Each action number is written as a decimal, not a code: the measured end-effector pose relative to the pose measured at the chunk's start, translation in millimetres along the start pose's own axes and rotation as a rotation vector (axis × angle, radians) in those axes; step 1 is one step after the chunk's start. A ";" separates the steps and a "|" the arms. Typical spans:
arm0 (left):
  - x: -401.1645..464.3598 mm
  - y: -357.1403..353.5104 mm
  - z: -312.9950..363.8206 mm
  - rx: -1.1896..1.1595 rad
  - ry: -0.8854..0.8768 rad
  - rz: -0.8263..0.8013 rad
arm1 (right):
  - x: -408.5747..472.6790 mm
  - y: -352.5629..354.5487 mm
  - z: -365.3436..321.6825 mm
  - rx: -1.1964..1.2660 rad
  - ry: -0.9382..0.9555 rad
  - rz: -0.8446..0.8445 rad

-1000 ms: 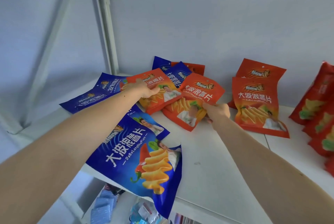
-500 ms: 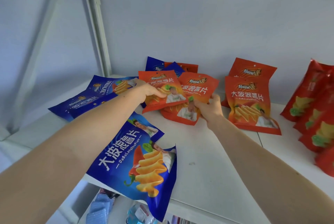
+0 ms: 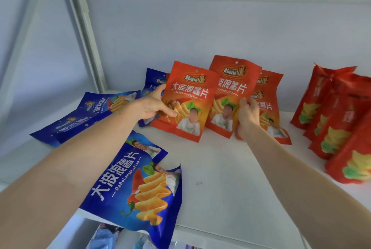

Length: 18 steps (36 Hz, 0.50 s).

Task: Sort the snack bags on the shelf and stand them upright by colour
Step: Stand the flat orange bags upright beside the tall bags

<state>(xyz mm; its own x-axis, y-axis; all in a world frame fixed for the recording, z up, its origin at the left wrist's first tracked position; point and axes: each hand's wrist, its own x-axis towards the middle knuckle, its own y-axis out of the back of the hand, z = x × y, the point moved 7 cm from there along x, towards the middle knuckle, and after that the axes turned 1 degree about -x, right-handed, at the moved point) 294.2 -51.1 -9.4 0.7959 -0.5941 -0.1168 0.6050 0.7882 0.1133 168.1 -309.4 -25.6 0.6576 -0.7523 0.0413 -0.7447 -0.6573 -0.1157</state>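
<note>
My left hand (image 3: 153,105) grips the left edge of an orange snack bag (image 3: 190,96), held upright on the white shelf (image 3: 230,178). Right beside it, my right hand (image 3: 247,114) grips a second orange bag (image 3: 230,90), also upright and tucked partly behind the first. Two more orange bags (image 3: 269,108) lean at the back wall behind my right hand. Blue bags lie flat at the left (image 3: 96,112), one stands at the back (image 3: 152,82), and a large blue bag (image 3: 140,186) hangs over the shelf's front edge under my left forearm.
Several red bags (image 3: 337,124) stand in a row at the right end of the shelf. A white upright post (image 3: 86,43) rises at the back left. A lower shelf with other goods shows below the front edge.
Both hands lifted their orange bags from lying tilted on the shelf to standing upright, side by side, and shifted them right toward the leaning orange bags.
</note>
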 end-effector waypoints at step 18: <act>17.0 -111.4 -4.9 0.045 0.078 -0.218 | -25.2 17.8 -27.3 0.049 0.023 -0.112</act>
<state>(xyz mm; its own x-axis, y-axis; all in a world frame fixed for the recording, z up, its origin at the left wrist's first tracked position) 240.1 -148.2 -28.9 0.6432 -0.7338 -0.2185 0.7641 0.6337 0.1209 135.1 -303.3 -1.6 0.7332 -0.6754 0.0793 -0.6598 -0.7347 -0.1578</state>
